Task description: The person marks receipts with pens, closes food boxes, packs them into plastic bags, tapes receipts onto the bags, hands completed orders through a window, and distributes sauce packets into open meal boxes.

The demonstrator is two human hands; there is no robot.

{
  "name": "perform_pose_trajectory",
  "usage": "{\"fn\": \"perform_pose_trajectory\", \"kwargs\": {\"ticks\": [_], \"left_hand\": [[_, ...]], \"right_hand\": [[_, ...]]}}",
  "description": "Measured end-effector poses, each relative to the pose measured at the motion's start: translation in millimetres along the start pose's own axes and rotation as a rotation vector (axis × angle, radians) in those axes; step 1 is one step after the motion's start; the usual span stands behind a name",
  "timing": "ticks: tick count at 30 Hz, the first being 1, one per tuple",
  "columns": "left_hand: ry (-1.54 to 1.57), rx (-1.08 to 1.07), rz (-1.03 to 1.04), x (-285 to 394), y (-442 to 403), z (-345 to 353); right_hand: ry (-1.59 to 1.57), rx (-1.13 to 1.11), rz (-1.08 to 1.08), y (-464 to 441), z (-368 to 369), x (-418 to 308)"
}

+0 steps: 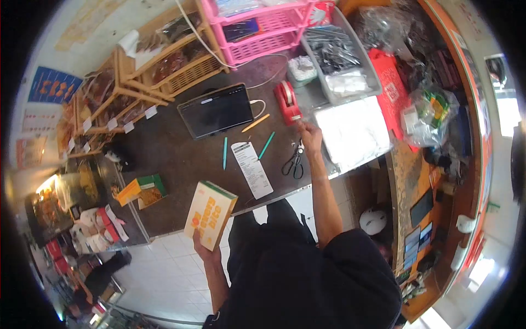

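My left hand [205, 250] is closed on the lower end of a white, orange and green box [211, 215], held at the table's front edge. My right hand [310, 135] reaches to the front end of a red tape dispenser [286, 102]; its fingers are bent together there, and whether they pinch a piece of tape is too small to tell. Black scissors [293, 164] lie just below my right hand. A printed receipt [252, 171] rests on the dark table [181, 164] between the box and the scissors, with a green pen [266, 146] touching its right side.
Behind the receipt are a tablet [216, 111] with a cable, a yellow pen [255, 123] and a teal pen [224, 153]. White sheets [352, 132] and a grey bin [374, 82] stand right. Pink shelves [260, 46], wooden racks [134, 82] and an open box [143, 192] stand further off.
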State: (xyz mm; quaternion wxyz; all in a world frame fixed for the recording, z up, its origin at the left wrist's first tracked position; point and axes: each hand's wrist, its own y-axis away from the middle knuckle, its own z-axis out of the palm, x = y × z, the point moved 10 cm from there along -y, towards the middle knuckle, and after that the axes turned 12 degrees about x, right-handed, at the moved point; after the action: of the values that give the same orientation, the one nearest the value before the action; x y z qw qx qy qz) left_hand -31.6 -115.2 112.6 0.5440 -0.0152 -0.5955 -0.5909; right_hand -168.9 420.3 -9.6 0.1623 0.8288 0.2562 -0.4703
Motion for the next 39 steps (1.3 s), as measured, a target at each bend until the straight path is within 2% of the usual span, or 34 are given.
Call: {"fn": "perform_pose_trajectory", "kwargs": {"ticks": [3,6,7,8,9,10,11,12,13,15,17,20,21,22,23,26,30,34,37,39], "left_hand": [[-0.059,-0.003,-0.009,-8,0,5],[-0.047,0.102,-0.008,-17,2,-12],[-0.030,0.119,-0.002,-20,8,-13],[-0.023,0.109,-0.009,-17,5,-8],[0.024,0.110,0.013,-11,4,-9],[0.060,0.099,0.010,-12,7,-9],[0.125,0.101,0.003,-3,11,-8],[0.181,0.090,-0.004,6,16,0],[0.236,0.071,-0.028,6,18,9],[0.328,0.093,-0.020,15,5,18],[0.412,0.093,-0.002,34,0,40],[0.509,-0.041,0.061,61,-16,70],[0.505,-0.036,0.071,77,-9,82],[0.495,-0.029,0.095,95,3,92],[0.508,-0.039,0.083,101,10,100],[0.539,-0.040,0.101,120,17,100],[0.601,-0.009,0.105,122,15,86],[0.647,-0.005,0.184,129,18,80],[0.605,0.097,0.147,130,26,75],[0.597,0.074,0.152,130,23,72]], "right_hand": [[0.057,0.012,-0.096,5,18,4],[0.211,-0.278,-0.216,-12,52,69],[-0.057,-0.286,-0.094,-22,51,87],[0.134,-0.211,-0.292,-39,45,82],[0.139,-0.258,-0.355,-47,35,71],[0.151,-0.143,-0.480,-46,20,44],[0.017,-0.271,-0.257,-41,18,49],[-0.146,-0.294,-0.215,-29,23,35],[-0.269,-0.469,-0.261,-1,25,-2],[-0.176,-0.741,-0.297,80,29,-109],[-0.360,-0.945,-0.250,163,38,-201],[-0.413,-1.058,-0.407,256,12,-344],[-0.583,-1.096,-0.410,277,8,-373],[-0.616,-1.109,-0.428,294,13,-390],[-0.655,-1.127,-0.446,306,17,-398],[-0.521,-1.141,-0.327,318,67,-362],[-0.429,-1.140,-0.451,332,63,-379],[-0.447,-1.230,-0.246,337,69,-364],[-0.494,-1.242,-0.227,337,80,-357],[-0.531,-1.252,-0.236,338,81,-362]]}}
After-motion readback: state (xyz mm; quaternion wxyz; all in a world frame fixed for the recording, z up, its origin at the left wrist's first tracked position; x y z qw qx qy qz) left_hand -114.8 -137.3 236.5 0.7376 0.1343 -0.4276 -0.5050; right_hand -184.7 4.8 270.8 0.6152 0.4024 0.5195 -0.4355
